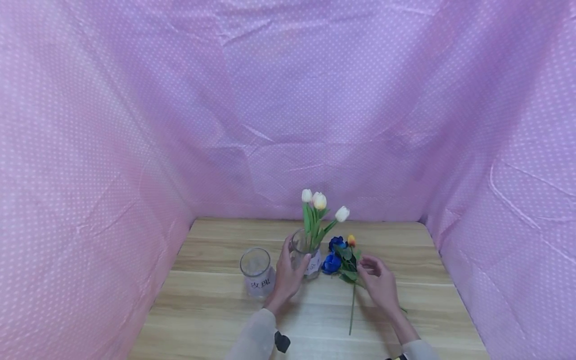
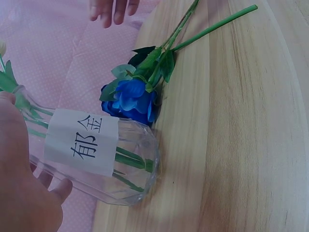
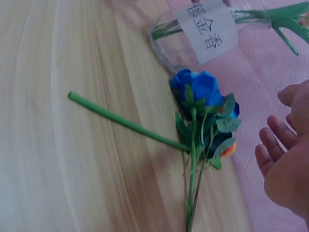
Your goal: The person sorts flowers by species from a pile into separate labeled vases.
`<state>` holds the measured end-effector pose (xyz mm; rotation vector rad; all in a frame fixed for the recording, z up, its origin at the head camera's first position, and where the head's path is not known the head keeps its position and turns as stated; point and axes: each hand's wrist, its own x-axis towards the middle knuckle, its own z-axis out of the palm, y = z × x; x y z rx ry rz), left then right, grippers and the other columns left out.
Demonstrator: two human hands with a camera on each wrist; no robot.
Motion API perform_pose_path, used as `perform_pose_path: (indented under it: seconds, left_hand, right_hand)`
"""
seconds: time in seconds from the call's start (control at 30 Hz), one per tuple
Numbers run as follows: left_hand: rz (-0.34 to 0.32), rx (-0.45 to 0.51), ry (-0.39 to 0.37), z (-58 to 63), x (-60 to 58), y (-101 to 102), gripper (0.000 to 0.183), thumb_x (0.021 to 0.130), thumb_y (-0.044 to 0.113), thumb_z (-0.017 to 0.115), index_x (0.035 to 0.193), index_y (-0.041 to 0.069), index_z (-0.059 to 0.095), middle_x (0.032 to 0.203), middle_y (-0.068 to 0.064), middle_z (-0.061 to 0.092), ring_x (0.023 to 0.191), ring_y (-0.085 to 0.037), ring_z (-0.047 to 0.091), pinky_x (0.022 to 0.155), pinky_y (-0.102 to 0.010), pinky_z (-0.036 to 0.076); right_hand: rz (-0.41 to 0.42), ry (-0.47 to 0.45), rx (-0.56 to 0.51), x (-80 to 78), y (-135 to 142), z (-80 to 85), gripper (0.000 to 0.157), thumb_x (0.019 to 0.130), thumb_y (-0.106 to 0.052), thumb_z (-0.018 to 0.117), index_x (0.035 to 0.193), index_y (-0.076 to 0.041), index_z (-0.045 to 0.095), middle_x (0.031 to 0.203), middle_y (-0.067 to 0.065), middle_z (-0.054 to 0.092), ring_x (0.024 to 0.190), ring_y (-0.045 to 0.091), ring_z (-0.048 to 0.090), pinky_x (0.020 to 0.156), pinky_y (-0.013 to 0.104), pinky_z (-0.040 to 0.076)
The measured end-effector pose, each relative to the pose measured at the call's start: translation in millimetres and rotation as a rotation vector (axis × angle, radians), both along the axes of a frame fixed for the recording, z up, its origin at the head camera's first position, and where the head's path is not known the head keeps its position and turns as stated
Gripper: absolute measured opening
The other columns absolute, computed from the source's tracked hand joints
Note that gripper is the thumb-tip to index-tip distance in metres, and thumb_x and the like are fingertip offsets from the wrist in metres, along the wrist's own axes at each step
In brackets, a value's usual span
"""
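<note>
A clear glass vase [image 2: 135, 140] with a white paper label carries several white tulips [image 1: 319, 201], their green stems reaching down inside. My left hand [image 1: 290, 275] grips this vase from its left side, with fingers behind the glass. To the right of the vase, blue roses [image 1: 332, 263] lie on the table, with an orange-yellow tulip [image 1: 351, 241] partly hidden among their leaves. A thick green stem [image 3: 125, 125] sticks out from under the roses. Just right of these flowers hovers my right hand [image 1: 378, 282], its fingers loosely bent and holding nothing.
A second clear glass vase [image 1: 255, 265], also labelled, stands left of my left hand. The wooden table [image 1: 202, 310] carries everything. Pink dotted cloth [image 1: 315, 100] hangs behind it and along both sides.
</note>
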<state>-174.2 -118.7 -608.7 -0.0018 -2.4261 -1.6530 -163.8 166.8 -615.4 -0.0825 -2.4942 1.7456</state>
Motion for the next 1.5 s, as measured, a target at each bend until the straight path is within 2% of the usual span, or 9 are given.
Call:
perform_pose_path:
  seconds: [0.23,0.37,0.53,0.7,0.87,1.03,1.23,1.37,1.5]
  left_hand:
    - [-0.005,0.006,-0.009,2.9,0.0,0,0.079,0.109,0.045,0.072,0.176,0.033,0.031,0.175,-0.019,0.051,0.16,-0.041,0.052,0.128,-0.073,0.048]
    - [0.0,0.0,-0.022,4.0,0.8,1,0.079,0.109,0.045,0.072,0.175,0.034,0.031,0.175,-0.018,0.051,0.161,-0.04,0.052,0.129,-0.072,0.047]
    - [-0.002,0.002,-0.015,4.2,1.2,0,0.078,0.11,0.044,0.072,0.175,0.034,0.032,0.175,-0.02,0.05,0.161,-0.041,0.051,0.128,-0.074,0.046]
    - [-0.001,0.001,-0.006,3.8,0.5,0,0.077,0.109,0.044,0.072,0.175,0.036,0.032,0.175,-0.02,0.051,0.16,-0.041,0.052,0.128,-0.075,0.046]
    - [-0.001,0.0,-0.009,3.3,0.3,0,0.077,0.109,0.046,0.072,0.175,0.037,0.032,0.175,-0.019,0.051,0.161,-0.04,0.052,0.128,-0.076,0.045]
    - [-0.005,0.004,-0.011,3.8,1.0,-1,0.078,0.109,0.049,0.071,0.175,0.038,0.031,0.175,-0.015,0.052,0.16,-0.039,0.052,0.127,-0.074,0.048]
    - [-0.004,0.001,-0.012,3.7,1.1,-1,0.078,0.109,0.05,0.071,0.175,0.04,0.031,0.174,-0.013,0.053,0.16,-0.039,0.053,0.128,-0.073,0.048]
    - [-0.003,-0.002,-0.016,3.7,1.0,-2,0.078,0.109,0.05,0.072,0.175,0.041,0.031,0.174,-0.012,0.053,0.16,-0.038,0.053,0.128,-0.073,0.047]
    - [-0.005,-0.003,-0.015,3.7,1.2,-2,0.078,0.109,0.052,0.071,0.175,0.041,0.031,0.174,-0.012,0.053,0.16,-0.038,0.053,0.128,-0.073,0.047]
  right_hand:
    - [-0.033,0.022,0.072,-0.9,11,-10.4,0.041,0.108,-0.019,0.078,0.145,-0.004,0.069,0.135,0.019,0.079,0.106,-0.003,0.07,0.094,0.007,0.058]
    - [-0.048,0.036,0.101,-0.8,13,-14.8,0.038,0.107,-0.014,0.079,0.142,-0.003,0.07,0.133,0.019,0.08,0.106,-0.006,0.069,0.095,0.004,0.056]
    - [-0.046,0.018,0.139,1.6,17,-18.5,0.039,0.107,-0.011,0.077,0.144,-0.001,0.068,0.133,0.02,0.079,0.113,0.011,0.074,0.095,0.007,0.057]
    - [-0.031,-0.007,0.175,6.1,21,-25.5,0.041,0.108,-0.017,0.077,0.145,0.0,0.068,0.133,0.02,0.079,0.117,0.03,0.076,0.092,0.011,0.06]
    - [0.0,-0.018,0.196,10.8,23,-33.9,0.038,0.107,-0.012,0.077,0.142,0.001,0.069,0.132,0.022,0.079,0.117,0.036,0.077,0.089,0.011,0.061]
    - [0.032,-0.052,0.214,15.2,23,-39.4,0.04,0.102,-0.003,0.078,0.141,0.001,0.069,0.127,0.02,0.079,0.112,0.03,0.076,0.088,0.013,0.063]
    - [0.056,-0.078,0.282,18.2,23,-44.5,0.043,0.101,-0.005,0.079,0.142,-0.002,0.069,0.122,0.013,0.081,0.11,0.025,0.075,0.095,0.031,0.069]
    - [0.083,-0.061,0.322,18.9,23,-48.0,0.044,0.099,-0.003,0.079,0.142,-0.001,0.07,0.126,0.015,0.081,0.116,0.031,0.076,0.106,0.052,0.067]
    - [0.105,-0.067,0.35,19.2,22,-50.3,0.044,0.099,-0.004,0.079,0.142,-0.001,0.07,0.131,0.018,0.08,0.125,0.039,0.075,0.115,0.065,0.06]
